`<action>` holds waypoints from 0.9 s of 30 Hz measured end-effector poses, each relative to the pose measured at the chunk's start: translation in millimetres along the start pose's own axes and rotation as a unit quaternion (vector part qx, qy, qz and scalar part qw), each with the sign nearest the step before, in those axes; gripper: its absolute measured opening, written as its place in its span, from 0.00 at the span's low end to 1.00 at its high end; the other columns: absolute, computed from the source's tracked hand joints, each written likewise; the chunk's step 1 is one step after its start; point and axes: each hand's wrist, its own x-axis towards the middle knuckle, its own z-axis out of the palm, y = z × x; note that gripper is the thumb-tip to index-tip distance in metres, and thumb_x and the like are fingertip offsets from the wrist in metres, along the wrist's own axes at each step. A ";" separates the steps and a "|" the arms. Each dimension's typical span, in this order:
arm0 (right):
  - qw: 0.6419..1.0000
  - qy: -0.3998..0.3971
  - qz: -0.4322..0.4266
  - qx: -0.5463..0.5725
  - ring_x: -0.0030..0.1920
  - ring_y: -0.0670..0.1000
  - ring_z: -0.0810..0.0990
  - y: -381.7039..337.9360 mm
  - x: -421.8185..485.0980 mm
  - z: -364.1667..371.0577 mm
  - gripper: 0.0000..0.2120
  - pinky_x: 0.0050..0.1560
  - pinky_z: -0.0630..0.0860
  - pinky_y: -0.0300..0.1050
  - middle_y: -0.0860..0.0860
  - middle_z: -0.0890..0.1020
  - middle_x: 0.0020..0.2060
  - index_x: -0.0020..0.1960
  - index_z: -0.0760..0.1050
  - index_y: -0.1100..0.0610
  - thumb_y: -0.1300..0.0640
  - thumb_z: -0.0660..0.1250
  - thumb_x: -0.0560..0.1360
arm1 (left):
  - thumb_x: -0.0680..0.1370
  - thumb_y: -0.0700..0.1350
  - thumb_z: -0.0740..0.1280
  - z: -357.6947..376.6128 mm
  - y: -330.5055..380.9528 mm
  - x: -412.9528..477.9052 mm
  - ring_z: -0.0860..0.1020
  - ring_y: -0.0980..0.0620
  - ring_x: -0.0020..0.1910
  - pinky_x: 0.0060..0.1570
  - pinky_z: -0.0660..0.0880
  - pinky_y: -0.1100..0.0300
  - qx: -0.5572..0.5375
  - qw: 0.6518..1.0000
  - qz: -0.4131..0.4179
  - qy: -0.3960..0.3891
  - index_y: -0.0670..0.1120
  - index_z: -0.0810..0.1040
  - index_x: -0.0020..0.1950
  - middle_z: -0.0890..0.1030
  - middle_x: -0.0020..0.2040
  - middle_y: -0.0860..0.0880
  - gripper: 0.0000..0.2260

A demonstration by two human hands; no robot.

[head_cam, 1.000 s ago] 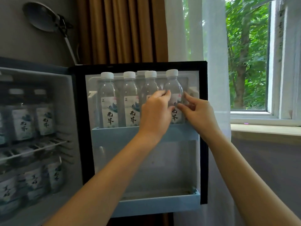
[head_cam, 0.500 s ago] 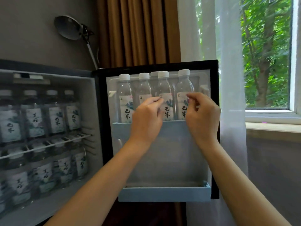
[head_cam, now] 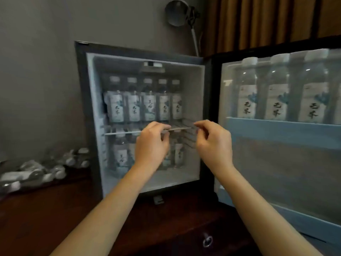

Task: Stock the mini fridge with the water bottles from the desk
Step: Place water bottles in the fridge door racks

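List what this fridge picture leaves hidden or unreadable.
- Lower shelf bottles, head view: both hands cover the middle of the row, so no count.
- Door bottles: the row runs off the right edge.
- Pile on the desk: too blurred to tell bottles from wrapping.
- Left hand and right hand: whether their fingers touch the wire shelf is unclear.

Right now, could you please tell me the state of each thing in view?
Mini fridge door: open, upper rack full of bottles.
Top shelf: five bottles upright.
Desk bottles: lying down, unstocked.
Left hand: empty, fingers curled.
Right hand: empty, fingers curled.
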 end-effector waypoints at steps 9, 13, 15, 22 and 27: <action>0.964 -0.241 -0.023 0.107 0.49 0.55 0.80 -78.5 -70.8 156.6 0.11 0.44 0.72 0.43 0.55 0.83 0.48 0.55 0.80 0.59 0.63 0.61 0.76 | 0.76 0.41 0.65 -123.9 -142.0 -90.8 0.79 0.48 0.46 0.47 0.75 0.57 0.184 0.958 -0.221 -0.008 0.47 0.82 0.53 0.80 0.52 0.50 0.08; 0.933 -0.325 -0.043 0.147 0.51 0.55 0.80 -121.0 -111.6 212.5 0.12 0.49 0.75 0.46 0.54 0.83 0.49 0.54 0.80 0.57 0.62 0.61 0.76 | 0.76 0.41 0.65 -179.8 -181.5 -134.7 0.79 0.49 0.48 0.49 0.73 0.57 0.252 0.918 -0.307 0.007 0.48 0.82 0.52 0.80 0.52 0.51 0.08; 0.916 -0.363 -0.047 0.162 0.53 0.54 0.79 -141.2 -131.1 232.5 0.12 0.52 0.75 0.47 0.53 0.82 0.51 0.54 0.80 0.56 0.61 0.60 0.76 | 0.76 0.41 0.65 -203.1 -196.1 -152.7 0.79 0.49 0.49 0.50 0.74 0.56 0.275 0.899 -0.342 0.006 0.49 0.81 0.52 0.80 0.53 0.51 0.09; 0.866 -0.459 -0.058 0.189 0.55 0.53 0.78 -198.4 -176.8 293.2 0.13 0.53 0.72 0.44 0.52 0.81 0.53 0.55 0.79 0.54 0.60 0.59 0.76 | 0.77 0.42 0.64 -251.4 -233.1 -192.2 0.77 0.50 0.54 0.55 0.73 0.56 0.311 0.848 -0.429 0.022 0.49 0.78 0.58 0.77 0.60 0.51 0.11; 0.846 -0.487 -0.039 0.212 0.57 0.53 0.76 -234.8 -186.9 340.8 0.13 0.55 0.72 0.44 0.52 0.80 0.56 0.57 0.78 0.53 0.60 0.59 0.76 | 0.76 0.43 0.67 -259.5 -270.9 -199.7 0.74 0.47 0.59 0.56 0.72 0.55 0.304 0.816 -0.489 0.045 0.46 0.62 0.72 0.65 0.68 0.47 0.26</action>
